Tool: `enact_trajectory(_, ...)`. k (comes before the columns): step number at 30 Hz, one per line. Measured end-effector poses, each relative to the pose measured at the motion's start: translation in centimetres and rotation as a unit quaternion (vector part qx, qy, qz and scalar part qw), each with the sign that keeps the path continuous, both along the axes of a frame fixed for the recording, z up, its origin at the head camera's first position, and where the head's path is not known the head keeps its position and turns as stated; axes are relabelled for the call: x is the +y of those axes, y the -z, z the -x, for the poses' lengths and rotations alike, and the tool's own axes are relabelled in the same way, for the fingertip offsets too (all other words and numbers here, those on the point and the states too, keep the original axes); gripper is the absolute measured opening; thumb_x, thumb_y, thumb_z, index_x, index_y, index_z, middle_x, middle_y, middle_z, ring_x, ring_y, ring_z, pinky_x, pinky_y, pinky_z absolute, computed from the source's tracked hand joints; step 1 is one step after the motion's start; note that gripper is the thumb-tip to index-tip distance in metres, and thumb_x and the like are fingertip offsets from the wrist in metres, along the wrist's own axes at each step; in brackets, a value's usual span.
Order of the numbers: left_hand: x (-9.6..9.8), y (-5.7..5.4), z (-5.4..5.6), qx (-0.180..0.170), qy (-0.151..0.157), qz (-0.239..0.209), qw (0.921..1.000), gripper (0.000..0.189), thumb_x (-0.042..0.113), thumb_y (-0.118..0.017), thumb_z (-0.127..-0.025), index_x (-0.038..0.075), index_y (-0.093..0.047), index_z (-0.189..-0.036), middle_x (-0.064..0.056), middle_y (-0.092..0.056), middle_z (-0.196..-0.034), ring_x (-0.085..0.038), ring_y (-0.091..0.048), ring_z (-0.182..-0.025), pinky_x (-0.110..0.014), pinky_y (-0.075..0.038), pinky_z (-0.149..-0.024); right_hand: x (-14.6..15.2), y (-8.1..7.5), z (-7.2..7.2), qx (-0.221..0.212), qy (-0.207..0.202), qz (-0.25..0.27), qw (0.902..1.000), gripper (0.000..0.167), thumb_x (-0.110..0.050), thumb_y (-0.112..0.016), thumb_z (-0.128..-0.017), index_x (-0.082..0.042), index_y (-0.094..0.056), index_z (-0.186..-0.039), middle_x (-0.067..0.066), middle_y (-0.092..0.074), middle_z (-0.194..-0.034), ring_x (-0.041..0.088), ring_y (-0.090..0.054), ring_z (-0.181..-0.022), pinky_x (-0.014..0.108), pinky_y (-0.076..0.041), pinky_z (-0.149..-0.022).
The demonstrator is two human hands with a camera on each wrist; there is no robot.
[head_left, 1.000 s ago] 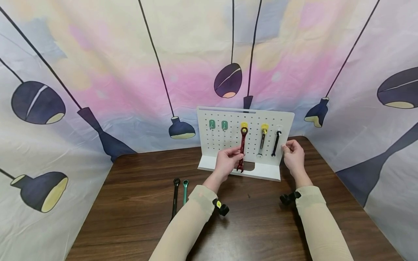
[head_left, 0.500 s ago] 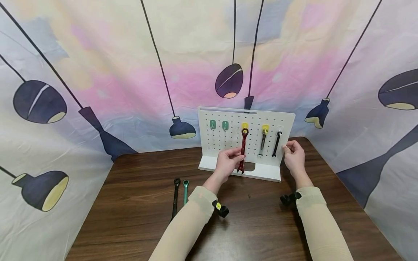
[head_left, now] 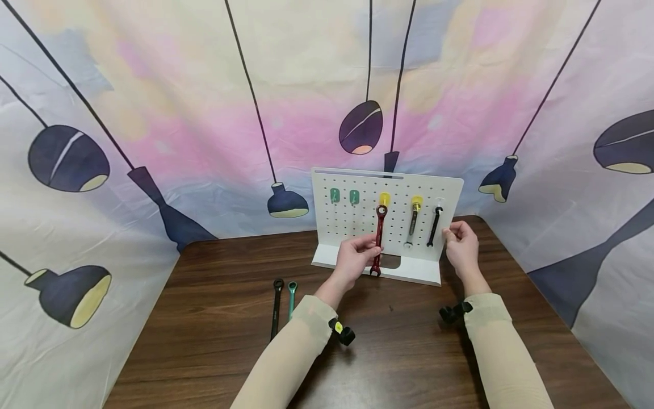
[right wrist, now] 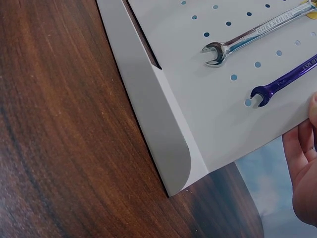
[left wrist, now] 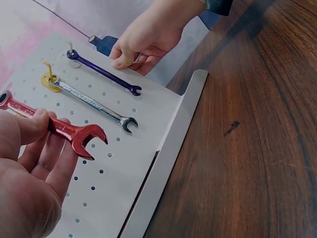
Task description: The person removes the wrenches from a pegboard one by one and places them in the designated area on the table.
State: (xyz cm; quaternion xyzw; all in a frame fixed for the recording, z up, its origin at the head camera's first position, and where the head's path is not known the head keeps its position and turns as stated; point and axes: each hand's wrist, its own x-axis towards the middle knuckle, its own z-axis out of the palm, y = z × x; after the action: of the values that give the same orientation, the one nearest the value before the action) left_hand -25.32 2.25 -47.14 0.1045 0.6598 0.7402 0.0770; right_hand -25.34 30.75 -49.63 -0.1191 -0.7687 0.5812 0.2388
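Note:
My left hand [head_left: 352, 258] pinches a red combination wrench [left wrist: 62, 128] between thumb and fingers. The wrench stands nearly upright before the white pegboard [head_left: 363, 218], open jaw down, its ring end just below a yellow hook [head_left: 385, 197]. At the board's right edge my right hand [head_left: 461, 244] grips the panel between thumb and fingers. A silver wrench [right wrist: 262, 30] hangs from another yellow hook [head_left: 416, 201]. Nearest the right hand, a dark purple wrench [left wrist: 104, 72] hangs from a clear hook [head_left: 440, 203].
Two green hooks [head_left: 334, 195] on the board's left side bear nothing. A black wrench [head_left: 276, 309] and a green wrench [head_left: 292, 295] lie on the wooden table [head_left: 214, 318], partly hidden by the left sleeve. A printed cloth [head_left: 204, 113] hangs behind the table.
The left hand has drawn the red wrench slightly down and left, so its ring end sits lower relative to the yellow hook. The right hand keeps its hold on the board.

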Motion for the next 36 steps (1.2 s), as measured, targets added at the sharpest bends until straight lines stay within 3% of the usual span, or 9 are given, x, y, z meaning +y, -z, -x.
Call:
enact_trajectory(8, -0.6, 0.2, -0.2, -0.002, 0.005, -0.009, 0.9999, 0.034, -0.007, -0.075, -0.096, -0.003, -0.074, -0.13, -0.017, -0.077, -0.102, -0.028, -0.079, -0.088, -0.037, -0.066, -0.08, 0.0, 0.2, 0.0, -0.004, -0.004, 0.001, 1.0, 0.015, -0.011, -0.059, -0.111, 0.003, -0.058, -0.113, 0.005, -0.058, -0.098, 0.015, -0.051, -0.085, 0.021, -0.044, -0.067)
enact_trajectory(16, -1.6, 0.5, -0.7, -0.003, 0.001, 0.009, 1.0, 0.032, -0.005, -0.076, -0.096, -0.001, -0.075, -0.128, -0.015, -0.079, -0.103, -0.029, -0.079, -0.09, -0.04, -0.066, -0.082, -0.2, 0.1, 0.1, -0.014, -0.012, -0.006, 0.9998, 0.016, -0.012, -0.06, -0.111, 0.004, -0.058, -0.113, 0.009, -0.058, -0.098, 0.015, -0.049, -0.083, 0.022, -0.042, -0.067)
enact_trajectory(22, -2.4, 0.9, -1.2, -0.002, 0.014, 0.016, 0.9998, 0.031, -0.003, -0.075, -0.097, -0.006, -0.073, -0.128, -0.022, -0.077, -0.109, -0.022, -0.078, -0.089, -0.043, -0.066, -0.083, -0.1, 0.2, 0.0, -0.014, -0.008, -0.006, 0.9998, 0.015, -0.011, -0.061, -0.11, 0.004, -0.058, -0.111, 0.006, -0.058, -0.095, 0.013, -0.05, -0.083, 0.021, -0.043, -0.066)
enact_trajectory(29, -4.0, 0.9, -2.1, -0.007, 0.021, 0.037, 0.9991, 0.031, -0.001, -0.077, -0.097, -0.005, -0.074, -0.128, -0.016, -0.079, -0.105, -0.014, -0.075, -0.082, -0.039, -0.066, -0.08, 0.2, -0.1, 0.1, -0.011, -0.005, -0.012, 0.9999, 0.013, -0.01, -0.063, -0.109, 0.003, -0.059, -0.11, 0.0, -0.057, -0.091, 0.011, -0.05, -0.081, 0.021, -0.043, -0.066)
enact_trajectory(36, -5.9, 1.3, -3.3, -0.021, 0.036, 0.044, 0.9982, 0.032, -0.002, -0.076, -0.097, -0.007, -0.071, -0.128, -0.018, -0.078, -0.104, -0.017, -0.077, -0.08, -0.038, -0.066, -0.077, 0.3, -0.5, 0.2, -0.008, -0.002, -0.02, 0.9998, 0.012, -0.008, -0.063, -0.109, 0.003, -0.06, -0.11, 0.0, -0.058, -0.09, 0.01, -0.05, -0.08, 0.02, -0.043, -0.066)
